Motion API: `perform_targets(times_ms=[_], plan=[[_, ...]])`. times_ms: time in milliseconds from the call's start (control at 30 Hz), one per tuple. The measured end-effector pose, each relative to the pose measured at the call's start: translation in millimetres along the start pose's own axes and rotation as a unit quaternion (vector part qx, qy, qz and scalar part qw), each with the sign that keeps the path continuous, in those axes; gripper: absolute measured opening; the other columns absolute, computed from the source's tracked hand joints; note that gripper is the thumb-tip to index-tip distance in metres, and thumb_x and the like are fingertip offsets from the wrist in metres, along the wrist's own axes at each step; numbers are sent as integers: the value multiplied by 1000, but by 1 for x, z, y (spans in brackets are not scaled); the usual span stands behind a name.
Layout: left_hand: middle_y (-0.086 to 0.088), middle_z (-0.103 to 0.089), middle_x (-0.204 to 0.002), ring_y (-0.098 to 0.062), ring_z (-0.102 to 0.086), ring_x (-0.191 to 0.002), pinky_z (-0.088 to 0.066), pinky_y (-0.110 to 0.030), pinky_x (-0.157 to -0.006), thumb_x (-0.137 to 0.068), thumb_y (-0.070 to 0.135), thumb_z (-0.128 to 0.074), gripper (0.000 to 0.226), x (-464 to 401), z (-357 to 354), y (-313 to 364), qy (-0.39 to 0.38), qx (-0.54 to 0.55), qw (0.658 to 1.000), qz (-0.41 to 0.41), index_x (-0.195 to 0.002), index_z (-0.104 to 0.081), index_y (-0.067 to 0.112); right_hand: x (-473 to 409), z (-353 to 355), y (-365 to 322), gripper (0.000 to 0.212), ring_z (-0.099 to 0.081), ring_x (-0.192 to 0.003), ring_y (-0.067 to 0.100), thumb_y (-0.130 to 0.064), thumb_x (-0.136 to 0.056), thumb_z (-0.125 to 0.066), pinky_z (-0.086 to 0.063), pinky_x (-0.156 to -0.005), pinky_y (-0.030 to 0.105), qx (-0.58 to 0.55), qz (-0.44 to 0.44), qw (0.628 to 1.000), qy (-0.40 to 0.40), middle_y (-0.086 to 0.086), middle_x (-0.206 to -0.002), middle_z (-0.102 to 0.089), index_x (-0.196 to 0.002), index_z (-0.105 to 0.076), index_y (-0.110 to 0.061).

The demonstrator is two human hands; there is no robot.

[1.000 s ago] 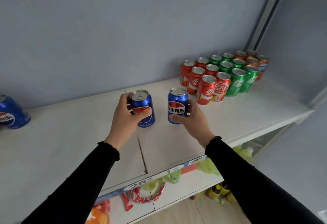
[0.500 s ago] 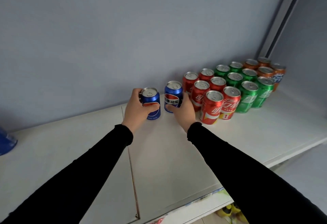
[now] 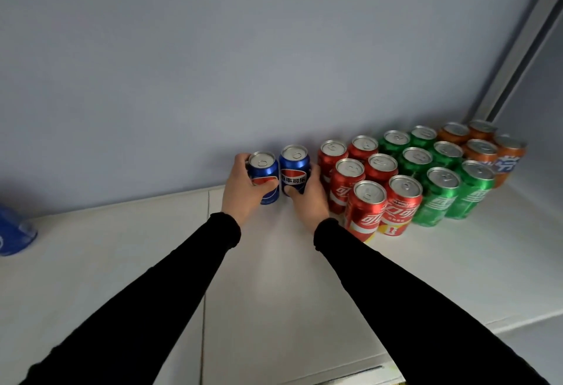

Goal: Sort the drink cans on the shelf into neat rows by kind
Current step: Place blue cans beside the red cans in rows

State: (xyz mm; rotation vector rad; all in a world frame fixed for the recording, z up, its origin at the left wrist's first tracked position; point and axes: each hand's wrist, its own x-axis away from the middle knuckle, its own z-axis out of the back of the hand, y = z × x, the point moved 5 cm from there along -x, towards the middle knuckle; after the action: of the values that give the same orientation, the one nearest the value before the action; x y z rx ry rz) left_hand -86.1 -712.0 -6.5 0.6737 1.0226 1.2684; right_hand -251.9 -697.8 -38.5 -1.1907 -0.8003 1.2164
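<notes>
- The left hand (image 3: 243,189) grips one blue can (image 3: 264,177), with its fingers curled round the can's side.
- The right hand (image 3: 307,199) grips a second blue can (image 3: 295,170), with its thumb across the front of it.
- The two blue cans stand upright and just beside each other, near the back edge of the shelf (image 3: 274,293), close to the wall (image 3: 213,49).
- Just to the right of them stand the red cans (image 3: 365,199), six in two rows running from the back edge toward the front.
- Next come the green cans (image 3: 438,189), lined up the same way.
- The orange cans (image 3: 487,150) stand in the back right corner of the shelf.
- Another blue can (image 3: 13,232) sits far off at the left edge, only partly in view.
- Both arms wear black sleeves (image 3: 411,299).
</notes>
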Motion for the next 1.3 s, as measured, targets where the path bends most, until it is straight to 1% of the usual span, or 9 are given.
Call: perform_targets(times_ms=[100, 233, 367, 433, 567, 700, 933, 1133, 1300], plan=[[6, -63, -117, -5, -64, -102, -55, -27, -89, -75, 19, -86, 64, 2, -3, 1, 11, -2, 1000, 8, -123, -43, 24, 0, 2, 2, 68, -51, -125, 8, -2, -86, -71, -38, -111, 34, -11, -2, 1000, -9, -4, -138, -55, -142, -38, -22], [6, -58, -129, -12, -60, -114, -51, -28, -95, -78, 25, -86, 80, 16, 1, -4, 19, -8, 999, 30, -141, -37, 20, 13, 6, 4, 53, -58, -114, 11, -3, -83, -71, -47, -103, 30, 1, 0, 1000, -12, -8, -116, -59, -125, -46, -22], [0, -52, -140, -15, -52, -125, -44, -34, -103, -84, 32, -81, 76, 50, 16, -16, 32, -49, 996, 65, -145, -38, 22, 47, 7, 3, 88, -41, -139, 17, -14, -85, -75, -35, -114, 34, 19, 1, 998, -67, 0, -154, -42, -156, -23, -20], [1, -52, -141, -15, -51, -127, -44, -35, -106, -87, 33, -77, 65, 73, 29, -20, 32, -105, 992, 64, -142, -45, 20, 64, 4, 0, 88, -34, -142, 19, -20, -88, -74, -27, -111, 27, 60, 15, 992, -107, 1, -158, -35, -158, -22, -20], [3, -55, -137, -16, -51, -126, -38, -26, -105, -91, 30, -72, 47, 122, 67, -29, 12, -215, 976, 37, -134, -57, 21, 94, -22, -14, 74, -24, -146, 22, -34, -94, -66, -25, -116, 32, 191, 83, 952, -223, 1, -162, -28, -155, -28, -19], [4, -53, -144, -17, -45, -134, -33, -25, -110, -92, 32, -69, 42, 163, 120, -44, 6, -294, 955, 47, -133, -60, 24, 120, -61, -40, 65, -24, -146, 24, -34, -96, -64, -25, -117, 33, 235, 148, 918, -284, 4, -161, -29, -152, -34, -20], [5, -53, -145, -16, -45, -133, -34, -27, -111, -93, 37, -67, 37, 226, 249, -71, 56, -325, 939, 96, -129, -62, 28, 181, -163, -84, 60, -30, -141, 25, -34, -96, -62, -20, -110, 23, 262, 251, 872, -328, 7, -156, -36, -148, -41, -17], [7, -53, -138, -13, -47, -128, -36, -25, -107, -94, 35, -67, 41, 259, 363, -93, 75, -317, 941, 94, -133, -57, 27, 232, -257, -122, 61, -32, -140, 25, -33, -96, -63, -24, -111, 25, 265, 248, 870, -333, 5, -155, -38, -150, -38, -17], [2, -46, -145, -16, -42, -134, -33, -26, -106, -93, 35, -69, 55, 270, 443, -115, 122, -306, 938, 104, -142, -47, 23, 250, -318, -146, 62, -40, -134, 25, -31, -94, -66, -32, -105, 27, 258, 222, 890, -303, 4, -149, -44, -148, -40, -18]])
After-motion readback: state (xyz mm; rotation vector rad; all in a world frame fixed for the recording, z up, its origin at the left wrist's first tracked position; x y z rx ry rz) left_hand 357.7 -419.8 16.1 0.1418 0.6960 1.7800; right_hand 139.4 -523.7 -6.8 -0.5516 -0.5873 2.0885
